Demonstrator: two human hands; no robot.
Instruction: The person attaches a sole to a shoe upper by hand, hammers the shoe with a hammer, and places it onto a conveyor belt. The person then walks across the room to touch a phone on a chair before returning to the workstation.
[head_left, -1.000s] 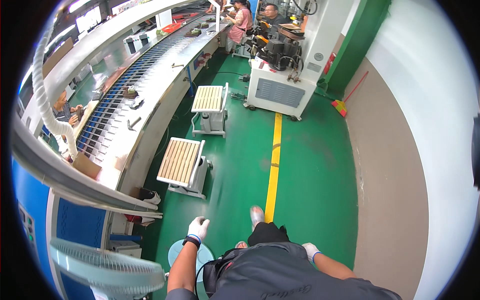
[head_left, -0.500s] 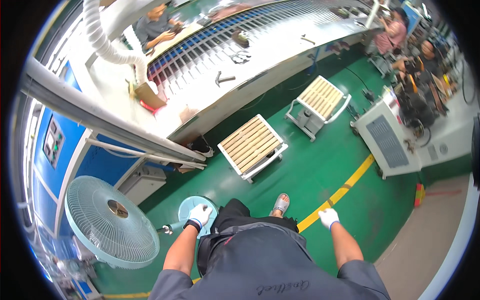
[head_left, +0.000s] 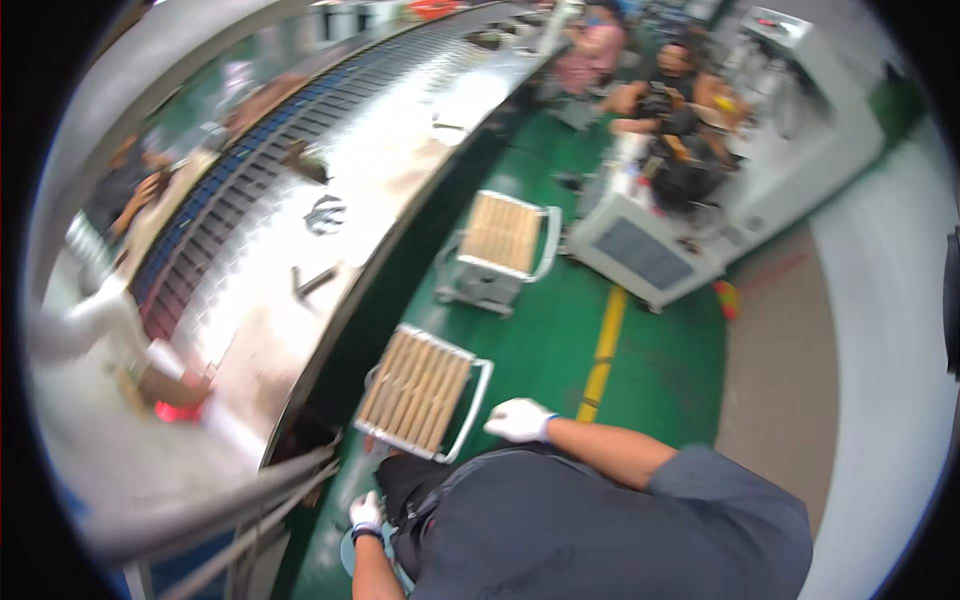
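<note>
My right hand (head_left: 520, 420), in a white glove, is held in front of my body with its fingers curled in; nothing shows in it. It is closest to the white curved handle (head_left: 474, 410) of a low stool (head_left: 415, 390) topped with wooden slats, and a gap separates them. Low at my left side hangs my left hand (head_left: 367, 510), gloved in white with a dark band on the wrist. Its fingers are small and smeared, and I see no object in it. Just below it is part of a light blue round base (head_left: 348, 555).
A second slatted stool (head_left: 502, 235) stands farther off. Along the left runs a metal bench (head_left: 270, 330) with slats, bearing a hammer (head_left: 315, 282) and another tool (head_left: 447, 124). Co-workers sit beyond it and near a white machine cabinet (head_left: 645, 255). A yellow line (head_left: 603, 350) crosses the green floor.
The view has swung right and moved nearer the stools. The fan head has left the picture. My right hand has come inward across my body; my left hand sits lower.
</note>
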